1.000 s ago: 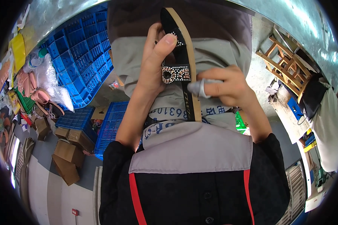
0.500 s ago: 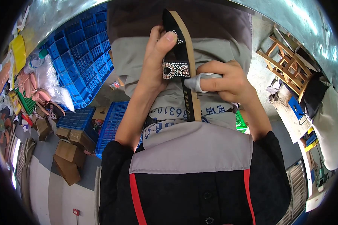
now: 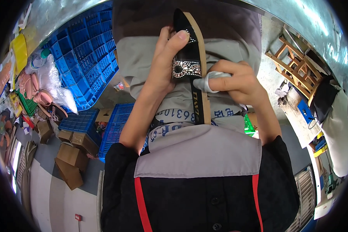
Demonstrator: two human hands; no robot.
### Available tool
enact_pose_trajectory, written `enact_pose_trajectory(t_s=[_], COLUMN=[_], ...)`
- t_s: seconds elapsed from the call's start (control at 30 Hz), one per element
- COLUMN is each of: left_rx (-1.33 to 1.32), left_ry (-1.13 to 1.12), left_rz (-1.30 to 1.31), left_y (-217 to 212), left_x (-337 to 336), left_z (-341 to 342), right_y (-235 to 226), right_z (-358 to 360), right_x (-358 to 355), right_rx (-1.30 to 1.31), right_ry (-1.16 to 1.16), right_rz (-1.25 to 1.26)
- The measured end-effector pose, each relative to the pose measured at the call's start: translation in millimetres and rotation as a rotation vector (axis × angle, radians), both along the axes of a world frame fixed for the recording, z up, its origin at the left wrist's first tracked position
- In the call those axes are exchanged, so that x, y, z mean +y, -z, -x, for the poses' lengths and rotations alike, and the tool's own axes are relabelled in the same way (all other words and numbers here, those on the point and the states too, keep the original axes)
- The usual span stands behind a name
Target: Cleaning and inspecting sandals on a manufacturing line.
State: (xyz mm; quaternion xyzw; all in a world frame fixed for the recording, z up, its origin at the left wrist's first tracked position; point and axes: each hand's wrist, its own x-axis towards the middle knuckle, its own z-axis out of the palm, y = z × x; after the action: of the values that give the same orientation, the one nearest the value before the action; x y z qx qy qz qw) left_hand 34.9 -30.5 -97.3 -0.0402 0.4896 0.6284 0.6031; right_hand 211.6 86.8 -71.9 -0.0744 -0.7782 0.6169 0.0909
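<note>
A black sandal [image 3: 197,94] with rhinestone-studded straps and a tan sole edge stands lengthwise over my lap, its toe end pointing away from me. My left hand [image 3: 167,54] is closed round its far part, the thumb pressing on the upper studded strap and the fingers hidden behind. My right hand [image 3: 237,79] pinches a grey-white cloth [image 3: 218,82], wrapped over the fingertips. The cloth touches the sandal's footbed and right edge, just below the lower studded strap. A grey apron [image 3: 197,154] covers my lap beneath the sandal.
Blue plastic crates [image 3: 75,58] stand at the left, with cardboard boxes [image 3: 71,158] nearer me. Pink sandals [image 3: 29,87] and clear plastic bags [image 3: 54,85] lie at the far left. On the right is a wooden stool [image 3: 295,69]. A shiny metal surface [image 3: 297,19] curves along the far edge.
The sandal and both hands have shifted slightly to the right. My left hand keeps its hold, and the cloth stays against the sandal's right edge below the lower strap.
</note>
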Motion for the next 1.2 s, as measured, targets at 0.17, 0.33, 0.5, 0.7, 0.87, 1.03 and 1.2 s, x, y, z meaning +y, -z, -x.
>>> enact_pose_trajectory(t_s=[0.17, 0.33, 0.5, 0.7, 0.87, 1.03, 1.2], left_rx=[-0.024, 0.004, -0.038, -0.021, 0.036, 0.011, 0.022], left_ry=[-0.05, -0.022, -0.024, -0.033, -0.019, -0.032, -0.063], left_rz=[-0.08, -0.081, -0.044, -0.098, -0.086, -0.056, -0.031], left_y=[14, 9, 9, 14, -9, 5, 5], left_x=[-8, -5, -2, -4, 5, -2, -4], left_z=[5, 3, 7, 8, 5, 8, 12], right_y=[-14, -3, 5, -19, -1, 0, -22], right_z=[-28, -17, -9, -29, -10, -16, -33], right_x=[-15, -4, 1, -18, 5, -6, -23], right_rx=[0.052, 0.086, -0.033, 0.05, 0.039, -0.006, -0.001], right_ry=[-0.255, -0.301, -0.068, -0.259, -0.14, -0.091, -0.13], right_rz=[0.144, 0.156, 0.003, 0.067, -0.058, -0.031, -0.011])
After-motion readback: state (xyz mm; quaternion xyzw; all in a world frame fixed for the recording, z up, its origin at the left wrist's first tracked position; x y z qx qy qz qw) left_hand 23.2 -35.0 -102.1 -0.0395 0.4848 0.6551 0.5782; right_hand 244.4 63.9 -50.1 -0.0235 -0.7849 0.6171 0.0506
